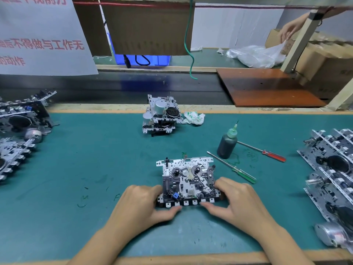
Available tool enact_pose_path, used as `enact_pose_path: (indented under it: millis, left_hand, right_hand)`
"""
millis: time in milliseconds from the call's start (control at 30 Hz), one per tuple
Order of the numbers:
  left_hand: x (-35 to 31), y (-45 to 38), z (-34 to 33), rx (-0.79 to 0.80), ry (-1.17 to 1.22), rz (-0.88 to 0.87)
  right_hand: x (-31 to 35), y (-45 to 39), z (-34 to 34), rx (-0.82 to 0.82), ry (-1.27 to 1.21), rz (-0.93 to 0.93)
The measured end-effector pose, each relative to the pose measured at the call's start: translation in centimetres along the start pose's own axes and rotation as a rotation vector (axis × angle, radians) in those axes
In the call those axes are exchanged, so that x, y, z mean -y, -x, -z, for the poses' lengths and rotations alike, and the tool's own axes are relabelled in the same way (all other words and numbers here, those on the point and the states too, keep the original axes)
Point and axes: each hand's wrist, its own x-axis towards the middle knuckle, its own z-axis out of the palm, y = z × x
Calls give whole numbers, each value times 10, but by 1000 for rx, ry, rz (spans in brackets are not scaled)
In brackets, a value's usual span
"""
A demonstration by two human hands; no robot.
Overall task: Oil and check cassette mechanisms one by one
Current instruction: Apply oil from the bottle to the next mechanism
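Hiding cassette mechanism (188,183) side edges: both hands (142,201).

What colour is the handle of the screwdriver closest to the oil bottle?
Translucent green, on the screwdriver lying just right of the oil bottle; clearest in the head view.

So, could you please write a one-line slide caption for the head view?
Both hands, left and right, grip a cassette mechanism on the green mat beside the oil bottle.

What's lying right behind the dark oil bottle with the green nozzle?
Behind the dark oil bottle lies the red-handled screwdriver on the green mat; its shaft runs toward the bottle, and the tip is hidden behind it.
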Motion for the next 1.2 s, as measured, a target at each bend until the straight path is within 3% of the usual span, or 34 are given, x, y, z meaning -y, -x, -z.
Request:
enact_pose_path:
  millis: [300,567,767,933,1200]
  left_hand:
    - [-1,1,-1,5,-39,7]
    - [-8,-1,-9,-41,-78,209]
    - [-3,-2,-3,42,-52,139]
    - [-6,2,-6,33,-68,-36]
    - [-15,0,-5,-50,-102,170]
  right_hand:
    - [4,0,2,-26,52,-14]
    - [2,2,1,4,12,8]
    - [4,1,-2,-41,42,-18]
    - [3,0,-3,-50,42,-107]
    - [0,3,-1,-15,26,22]
